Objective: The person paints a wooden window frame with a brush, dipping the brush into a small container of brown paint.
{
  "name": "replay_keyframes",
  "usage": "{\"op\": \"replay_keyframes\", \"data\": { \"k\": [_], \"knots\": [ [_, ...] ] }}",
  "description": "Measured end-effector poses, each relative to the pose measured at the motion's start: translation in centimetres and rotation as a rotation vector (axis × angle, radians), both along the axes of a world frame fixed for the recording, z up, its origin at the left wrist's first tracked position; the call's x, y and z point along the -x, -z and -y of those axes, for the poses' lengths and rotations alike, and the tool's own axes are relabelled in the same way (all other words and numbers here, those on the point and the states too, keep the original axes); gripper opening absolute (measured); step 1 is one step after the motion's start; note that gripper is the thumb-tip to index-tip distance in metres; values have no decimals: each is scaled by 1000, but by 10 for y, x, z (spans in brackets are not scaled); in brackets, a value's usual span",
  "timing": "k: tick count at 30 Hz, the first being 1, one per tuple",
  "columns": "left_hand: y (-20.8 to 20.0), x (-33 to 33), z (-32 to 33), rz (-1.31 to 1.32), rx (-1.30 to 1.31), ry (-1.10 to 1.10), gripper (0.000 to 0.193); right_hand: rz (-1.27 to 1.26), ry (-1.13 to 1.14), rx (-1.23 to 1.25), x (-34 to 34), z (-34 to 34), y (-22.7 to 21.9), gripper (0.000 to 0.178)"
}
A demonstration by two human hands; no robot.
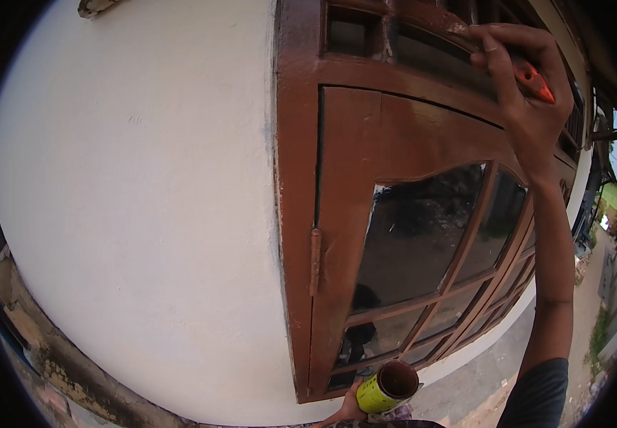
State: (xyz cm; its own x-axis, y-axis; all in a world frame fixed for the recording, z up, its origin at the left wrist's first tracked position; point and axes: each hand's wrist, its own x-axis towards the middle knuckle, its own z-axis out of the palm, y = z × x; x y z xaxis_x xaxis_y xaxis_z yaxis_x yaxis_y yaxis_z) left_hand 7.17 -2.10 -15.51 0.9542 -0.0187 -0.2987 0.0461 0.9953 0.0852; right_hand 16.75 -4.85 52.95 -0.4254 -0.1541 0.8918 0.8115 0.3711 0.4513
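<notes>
High at the upper right, my right hand (533,78) is closed round a paintbrush (533,78) with an orange-red handle. The brush's tip meets the brown upper part of the wooden window frame (297,143), where small slatted openings are. Down at the lower edge, my left hand (351,406) grips a yellow-green paint can (372,396). Its open top shows brown inside, and my fingers are partly hidden behind it. Between the hands is a brown window sash (351,143) with dark glass panes (422,228) and a hinge (315,262) on its left side.
A white wall (137,178) fills the left, meeting the frame along a rough edge. Along the lower left runs a stained ledge (59,364). Grey paving (479,364) lies below the window, and a narrow lane (593,285) with greenery stretches away at the right.
</notes>
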Motion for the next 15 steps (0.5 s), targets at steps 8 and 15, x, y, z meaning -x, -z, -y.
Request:
{"op": "replay_keyframes", "data": {
  "k": [8, 15],
  "knots": [
    [0, 1, 0, -5, -3, -6, 60, -174, -5, 184, 15, 4, 19, 11],
    [1, 1, 3, -15, -15, 10, 61, -143, 18, 134, 0, 5, 10, 12]
  ]
}}
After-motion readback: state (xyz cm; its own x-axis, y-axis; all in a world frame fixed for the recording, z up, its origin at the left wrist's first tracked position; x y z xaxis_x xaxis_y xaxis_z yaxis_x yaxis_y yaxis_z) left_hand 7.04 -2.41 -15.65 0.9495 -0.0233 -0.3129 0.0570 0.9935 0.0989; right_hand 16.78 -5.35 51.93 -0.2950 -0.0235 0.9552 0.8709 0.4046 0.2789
